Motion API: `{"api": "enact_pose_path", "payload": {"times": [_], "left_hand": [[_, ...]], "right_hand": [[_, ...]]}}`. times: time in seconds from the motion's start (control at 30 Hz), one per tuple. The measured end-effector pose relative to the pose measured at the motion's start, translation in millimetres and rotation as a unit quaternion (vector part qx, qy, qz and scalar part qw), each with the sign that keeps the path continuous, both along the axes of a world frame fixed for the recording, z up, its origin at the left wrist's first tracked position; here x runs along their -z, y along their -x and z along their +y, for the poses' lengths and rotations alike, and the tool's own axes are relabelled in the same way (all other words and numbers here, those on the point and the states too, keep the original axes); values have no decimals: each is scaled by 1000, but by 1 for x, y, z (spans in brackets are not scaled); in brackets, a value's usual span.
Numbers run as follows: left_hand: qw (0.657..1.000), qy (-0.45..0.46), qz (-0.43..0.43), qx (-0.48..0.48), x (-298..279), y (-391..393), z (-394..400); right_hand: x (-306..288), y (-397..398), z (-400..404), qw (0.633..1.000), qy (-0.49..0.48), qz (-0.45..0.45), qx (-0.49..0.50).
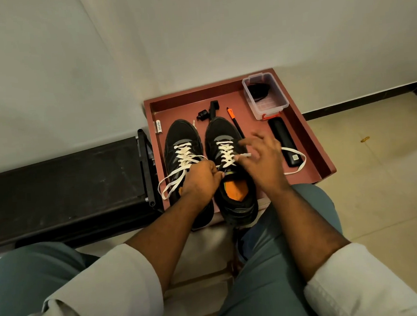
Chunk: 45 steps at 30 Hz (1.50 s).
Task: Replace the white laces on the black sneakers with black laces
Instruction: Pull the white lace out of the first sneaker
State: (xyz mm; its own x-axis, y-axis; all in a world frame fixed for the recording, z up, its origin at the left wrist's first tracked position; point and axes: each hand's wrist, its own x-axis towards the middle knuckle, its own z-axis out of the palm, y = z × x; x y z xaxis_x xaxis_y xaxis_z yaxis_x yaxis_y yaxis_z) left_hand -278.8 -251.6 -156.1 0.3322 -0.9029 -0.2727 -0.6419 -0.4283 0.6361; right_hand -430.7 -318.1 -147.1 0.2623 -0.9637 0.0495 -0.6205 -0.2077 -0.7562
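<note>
— Where do the sneakers sit?

— Two black sneakers, side by side in the red tray (pixel 308 135), toes pointing away. The right sneaker (pixel 228 171) is the one in hand; the left sneaker (pixel 181 145) waits beside it, touching or nearly so.

— And the hands?

— The left hand (pixel 200 179) has its fingers curled at the top of the right sneaker's tongue, seemingly pinching the lacing there. The right hand (pixel 262 158) pinches the tip of the white lace (pixel 227 151) between thumb and forefinger, its other fingers spread wide.

— How should the unlacing go?

— I'd judge: steady the shoe with the left hand, draw the lace out eyelet by eyelet from the top, loosening each cross first rather than yanking, so the tip doesn't snag.

— Count things for me.

— Two sneakers, two white laces, both threaded with loose ends trailing. One clear plastic box (pixel 265 94) holding something dark, possibly the black laces; I can't tell. One orange-tipped pen (pixel 234 123), one black bar-shaped device (pixel 284 142), one small white battery (pixel 159 126).
</note>
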Motion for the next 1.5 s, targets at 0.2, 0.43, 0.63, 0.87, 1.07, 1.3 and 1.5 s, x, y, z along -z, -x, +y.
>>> {"api": "enact_pose_path", "payload": {"times": [0.2, 0.43, 0.63, 0.87, 1.07, 1.3, 1.5], "left_hand": [[1000, -11, 3, -5, -1, -1, 0], [1000, -17, 13, 3, -5, 0, -1], [1000, -19, 14, -5, -6, -1, 0], [1000, -12, 24, -7, -7, -4, 3], [1000, -18, 16, -3, -6, -3, 0], [1000, -21, 14, -1, -7, -3, 1], [1000, -21, 9, 3, -11, -3, 2]], "right_hand": [[4, -17, 5, 963, 98, 219, -125], [5, -12, 3, 951, 103, 242, -164], [11, -15, 4, 978, 119, 136, -105], [6, 26, -26, 905, -132, -214, 344], [6, -7, 7, 994, -2, 87, -67], [10, -13, -2, 999, 24, 29, -10], [-5, 34, -29, 865, -101, -270, 411]]}}
